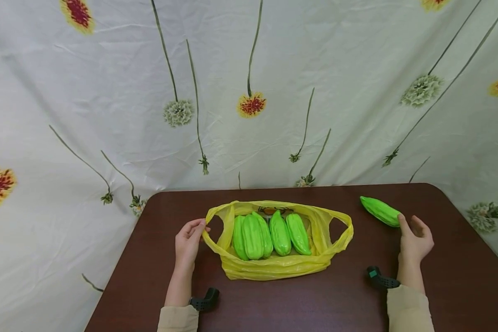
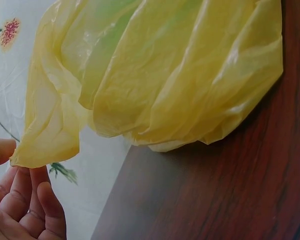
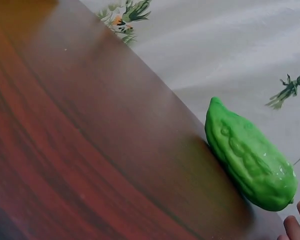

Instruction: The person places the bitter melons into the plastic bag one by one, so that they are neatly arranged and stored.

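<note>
A yellow plastic bag (image 1: 275,271) lies on the table with its mouth held wide, and several bright green, ridged bitter gourds (image 1: 253,237) rest inside. My left hand (image 1: 186,244) pinches the bag's left handle between thumb and fingers; the left wrist view shows that handle (image 2: 50,142) stretched out to the fingertips. To the right of the bag, one more bitter gourd (image 1: 379,211) lies on the table. Around its near end my right hand (image 1: 416,242) spreads its thumb and fingers. In the right wrist view, a gap shows between the fingertips and the gourd (image 3: 250,157).
The dark brown wooden table (image 1: 298,306) has rounded far corners, and the loose gourd lies close to its far edge. Behind it hangs a white cloth (image 1: 348,60) printed with flowers. Black bands (image 1: 207,300) sit on both wrists.
</note>
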Action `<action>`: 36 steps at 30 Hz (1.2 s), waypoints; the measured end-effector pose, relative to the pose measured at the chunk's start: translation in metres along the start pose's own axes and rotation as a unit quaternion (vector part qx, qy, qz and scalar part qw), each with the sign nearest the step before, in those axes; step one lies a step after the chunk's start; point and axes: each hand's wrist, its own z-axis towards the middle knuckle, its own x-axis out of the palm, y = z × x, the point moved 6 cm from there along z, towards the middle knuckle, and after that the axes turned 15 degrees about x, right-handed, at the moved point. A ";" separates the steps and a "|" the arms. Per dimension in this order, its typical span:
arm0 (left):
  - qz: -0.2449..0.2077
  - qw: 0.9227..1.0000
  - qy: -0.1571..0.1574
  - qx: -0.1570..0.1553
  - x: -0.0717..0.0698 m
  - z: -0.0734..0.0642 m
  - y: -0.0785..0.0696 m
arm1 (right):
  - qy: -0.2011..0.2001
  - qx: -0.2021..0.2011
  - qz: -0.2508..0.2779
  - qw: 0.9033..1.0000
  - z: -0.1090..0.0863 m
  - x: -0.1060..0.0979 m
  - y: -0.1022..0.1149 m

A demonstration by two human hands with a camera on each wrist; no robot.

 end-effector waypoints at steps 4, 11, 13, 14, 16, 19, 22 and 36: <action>-0.001 1.000 0.000 -0.002 0.000 0.000 0.000 | 0.013 0.006 -0.011 1.000 0.002 0.001 -0.003; 0.002 1.000 0.001 -0.002 0.001 0.000 -0.001 | 0.035 0.011 -0.058 0.998 0.001 0.008 -0.002; 0.003 1.000 0.000 -0.002 0.001 0.000 0.000 | 0.042 0.006 -0.081 0.996 0.001 0.010 -0.003; 0.003 1.000 0.000 -0.002 0.001 0.000 0.000 | 0.043 0.004 -0.088 0.995 0.001 0.011 -0.003; 0.003 1.000 0.000 -0.002 0.001 0.000 0.001 | 0.044 -0.003 -0.103 0.994 0.001 0.012 -0.003; 0.003 1.000 -0.001 -0.002 0.001 0.000 0.001 | 0.038 -0.008 -0.110 0.993 0.001 0.013 -0.003; 0.003 1.000 -0.001 0.000 0.001 0.000 0.001 | 0.036 -0.006 -0.128 0.991 0.002 0.013 -0.003; -0.001 1.000 -0.002 -0.003 0.001 0.000 0.001 | 0.030 -0.006 -0.206 0.978 -0.001 0.016 -0.003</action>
